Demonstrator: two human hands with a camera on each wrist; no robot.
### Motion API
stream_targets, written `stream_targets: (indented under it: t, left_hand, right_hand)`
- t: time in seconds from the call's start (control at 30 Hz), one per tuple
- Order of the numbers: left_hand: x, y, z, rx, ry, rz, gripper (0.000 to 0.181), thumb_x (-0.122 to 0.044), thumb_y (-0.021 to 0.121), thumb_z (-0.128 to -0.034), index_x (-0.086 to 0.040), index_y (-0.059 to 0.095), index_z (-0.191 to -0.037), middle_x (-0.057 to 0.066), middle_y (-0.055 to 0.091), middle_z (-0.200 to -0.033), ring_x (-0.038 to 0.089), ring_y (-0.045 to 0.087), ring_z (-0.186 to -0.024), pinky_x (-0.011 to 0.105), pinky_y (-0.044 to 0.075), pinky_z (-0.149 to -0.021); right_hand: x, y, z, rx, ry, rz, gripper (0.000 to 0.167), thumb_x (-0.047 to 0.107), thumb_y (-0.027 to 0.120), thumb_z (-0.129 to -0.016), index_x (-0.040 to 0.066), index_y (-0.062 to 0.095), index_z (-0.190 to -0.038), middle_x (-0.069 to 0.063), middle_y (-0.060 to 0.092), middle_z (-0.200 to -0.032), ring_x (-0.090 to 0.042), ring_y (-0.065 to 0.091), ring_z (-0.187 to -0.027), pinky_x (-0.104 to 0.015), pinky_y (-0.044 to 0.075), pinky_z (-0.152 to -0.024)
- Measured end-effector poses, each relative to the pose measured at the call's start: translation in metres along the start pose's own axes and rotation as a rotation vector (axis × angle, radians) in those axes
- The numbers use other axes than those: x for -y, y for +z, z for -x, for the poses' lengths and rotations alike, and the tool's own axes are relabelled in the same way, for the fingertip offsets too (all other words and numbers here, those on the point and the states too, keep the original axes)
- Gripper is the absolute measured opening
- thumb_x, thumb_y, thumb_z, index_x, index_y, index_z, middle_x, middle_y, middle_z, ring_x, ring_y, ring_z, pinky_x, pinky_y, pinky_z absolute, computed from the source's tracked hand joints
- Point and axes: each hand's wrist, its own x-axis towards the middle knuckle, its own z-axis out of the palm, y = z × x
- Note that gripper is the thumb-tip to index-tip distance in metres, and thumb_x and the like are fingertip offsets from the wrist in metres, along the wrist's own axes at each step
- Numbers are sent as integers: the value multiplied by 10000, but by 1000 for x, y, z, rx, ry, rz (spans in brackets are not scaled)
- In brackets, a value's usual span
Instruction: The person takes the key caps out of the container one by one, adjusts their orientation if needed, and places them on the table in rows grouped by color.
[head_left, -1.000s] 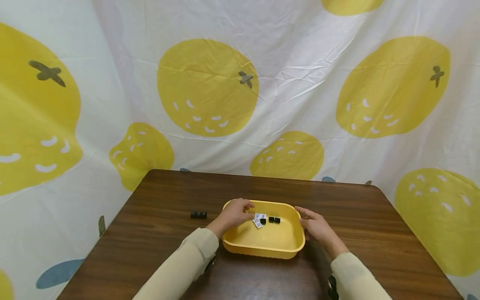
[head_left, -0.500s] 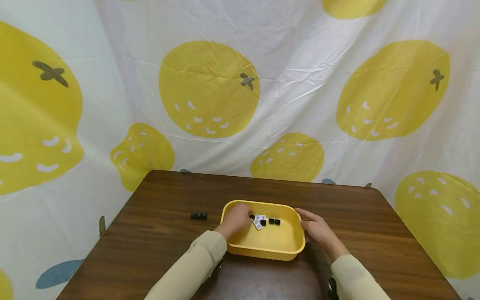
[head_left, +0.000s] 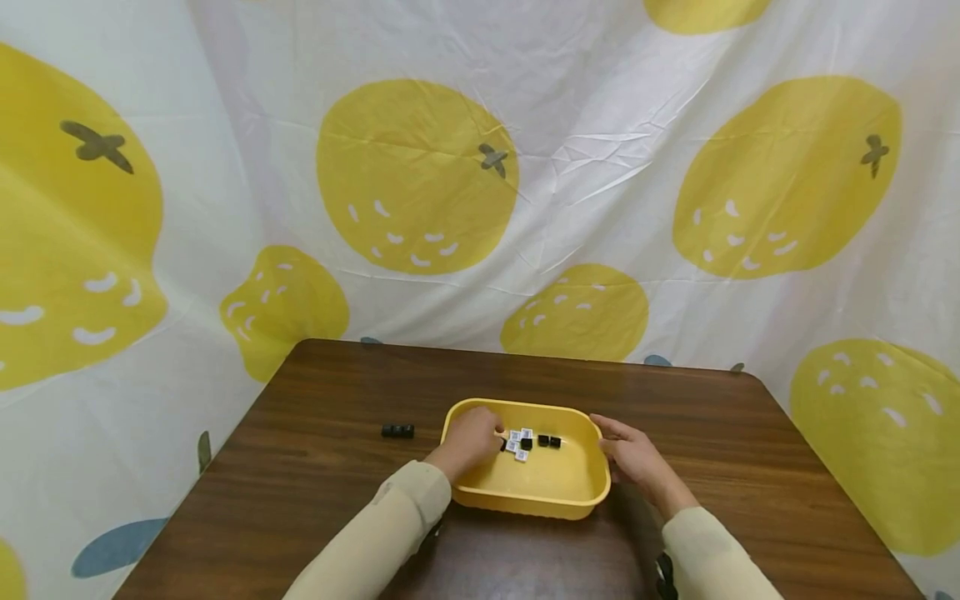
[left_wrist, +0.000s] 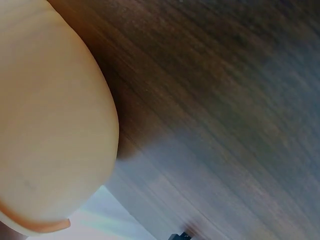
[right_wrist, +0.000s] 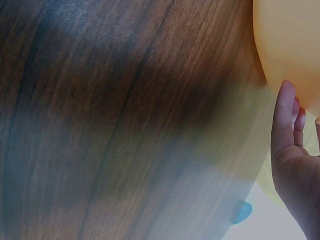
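Two hands are working at one yellow tray (head_left: 525, 503). Four white pieces (head_left: 521, 456) are showing on its floor, bunched left of centre; three black pieces (head_left: 543, 441) are lying among and just right of them. One more dark piece (head_left: 503, 445) is peeking out by the fingertips of the left hand (head_left: 474, 437), which is reaching inside with fingers bent; whether it is pinching that piece, I cannot tell. The right hand (head_left: 633, 454) is resting extended fingers against the tray's outer right wall. One black row (head_left: 397, 431), seemingly of three joined blocks, is sitting outside, left of the tray. One brown wood-grained table (head_left: 337, 483) is bearing everything; behind, one white cloth (head_left: 585, 150) is hanging, showing at least eight yellow lemons (head_left: 417, 175).
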Motion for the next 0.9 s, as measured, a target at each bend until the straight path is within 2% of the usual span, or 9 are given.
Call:
stream_targets:
  t: [0.17, 0.47, 0.7, 0.8, 0.9]
  left_hand:
    - [1, 1, 1, 19, 14, -15, 153, -112, 671, -917, -116, 795, -1006, -14, 733, -1013, 114, 629, -860, 317, 514, -820]
    - [0, -2, 2, -2, 27, 17, 116, -77, 764, -778, -131, 781, -879, -21, 691, -913, 130, 592, -834, 302, 492, -788]
    - [2, -4, 1, -43, 79, 129, 102, -7, 706, -789, -73, 750, -853, 22, 695, -849, 117, 551, -722, 282, 491, -686]
    - [4, -5, 0, -51, 88, 165, 91, 1, 705, -804, -73, 742, -842, 23, 694, -836, 121, 567, -732, 289, 500, -695]
    - [5, -7, 0, -69, 113, 168, 117, -3, 720, -813, -64, 749, -908, 25, 703, -877, 143, 614, -806, 308, 518, -749]
  right_hand:
    - [0, 0, 0, 3, 4, 10, 526, 51, 462, -1000, 61, 385, -1520, -296, 488, -1362, -243, 615, -875, -381, 551, -671]
    - [0, 0, 0, 4, 10, 35, 522, 67, 458, -1004, 64, 383, -1521, -293, 436, -1434, -261, 592, -929, -373, 540, -677]
    - [-1, -1, -1, 4, 12, 55, 516, 91, 460, -1010, 76, 389, -1521, -281, 418, -1454, -282, 589, -987, -385, 543, -712]
    - [0, -1, 0, 5, 5, 45, 517, 81, 464, -1010, 69, 385, -1521, -294, 420, -1449, -269, 592, -958, -369, 531, -677]
    - [-1, -1, 0, 3, 4, 41, 516, 70, 461, -1008, 64, 387, -1519, -302, 433, -1436, -254, 597, -939, -360, 530, -665]
